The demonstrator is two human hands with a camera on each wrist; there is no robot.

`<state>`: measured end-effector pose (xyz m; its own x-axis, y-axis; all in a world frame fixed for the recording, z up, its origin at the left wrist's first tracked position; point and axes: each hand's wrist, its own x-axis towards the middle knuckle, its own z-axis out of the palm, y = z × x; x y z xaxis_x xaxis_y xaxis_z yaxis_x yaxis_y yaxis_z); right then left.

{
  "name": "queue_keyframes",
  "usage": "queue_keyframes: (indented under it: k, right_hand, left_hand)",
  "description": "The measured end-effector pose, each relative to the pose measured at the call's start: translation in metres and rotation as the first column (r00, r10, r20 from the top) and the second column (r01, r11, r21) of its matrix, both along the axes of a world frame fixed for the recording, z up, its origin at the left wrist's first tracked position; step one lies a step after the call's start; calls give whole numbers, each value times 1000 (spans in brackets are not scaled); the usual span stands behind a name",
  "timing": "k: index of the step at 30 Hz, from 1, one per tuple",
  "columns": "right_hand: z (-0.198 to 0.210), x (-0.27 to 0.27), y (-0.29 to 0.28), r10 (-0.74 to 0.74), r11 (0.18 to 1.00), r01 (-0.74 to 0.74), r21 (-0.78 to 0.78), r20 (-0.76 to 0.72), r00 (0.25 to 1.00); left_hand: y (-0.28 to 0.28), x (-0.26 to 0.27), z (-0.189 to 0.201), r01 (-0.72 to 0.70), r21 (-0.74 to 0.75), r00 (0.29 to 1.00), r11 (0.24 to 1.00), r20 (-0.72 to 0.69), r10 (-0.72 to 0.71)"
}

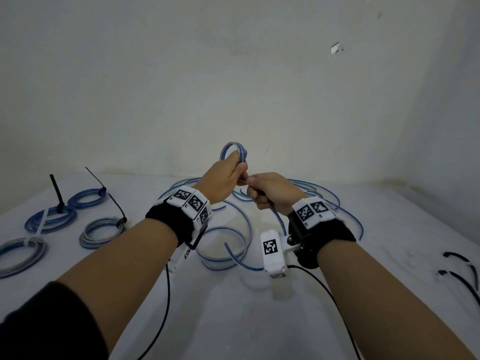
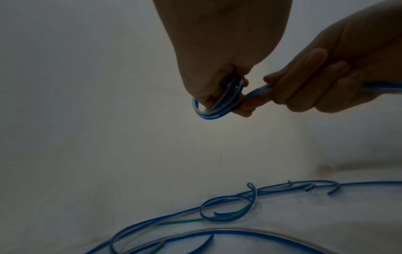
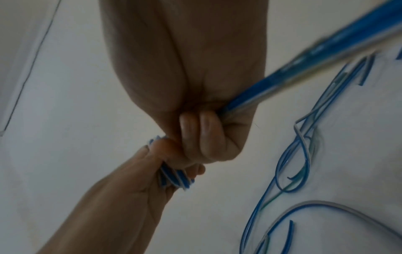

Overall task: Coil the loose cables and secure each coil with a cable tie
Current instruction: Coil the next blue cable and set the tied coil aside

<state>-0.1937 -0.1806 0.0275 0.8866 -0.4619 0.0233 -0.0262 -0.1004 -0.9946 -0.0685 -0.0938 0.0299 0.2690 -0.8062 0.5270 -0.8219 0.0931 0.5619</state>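
My left hand [image 1: 228, 175] is raised above the table and grips a small coil [image 1: 233, 152] of blue-and-white cable, its loops standing up past the fingers. The left wrist view shows that coil [image 2: 214, 110] wrapped round my fingertips. Right beside it, my right hand [image 1: 267, 190] is fisted round the free run of the same cable [image 3: 282, 75], which trails down past the wrist to the table. The two hands touch. More loose blue cables [image 1: 226, 245] lie curled on the white table under both hands.
Several finished coils [image 1: 101, 229] with black or white ties sit at the table's left. Loose black cable ties [image 1: 459, 271] lie at the right edge. A wall stands close behind the table. Black cords from the wrist cameras run back along my arms.
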Motion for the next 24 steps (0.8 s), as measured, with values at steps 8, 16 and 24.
queue_keyframes:
  k: [8, 16, 24]
  right_hand:
    - [2, -12, -5, -72, 910, -5, -415, -171, 983]
    - [-1, -20, -18, -64, 969, 59, -241, -10, 998]
    - [5, -22, -15, -121, 839, -79, 538, 327, 937]
  left_hand:
    - [9, 28, -4, -374, 160, 870, 914, 403, 285]
    - [24, 23, -12, -121, 432, 993, 894, 48, 111]
    - [21, 20, -14, -69, 349, 972, 935, -186, 142]
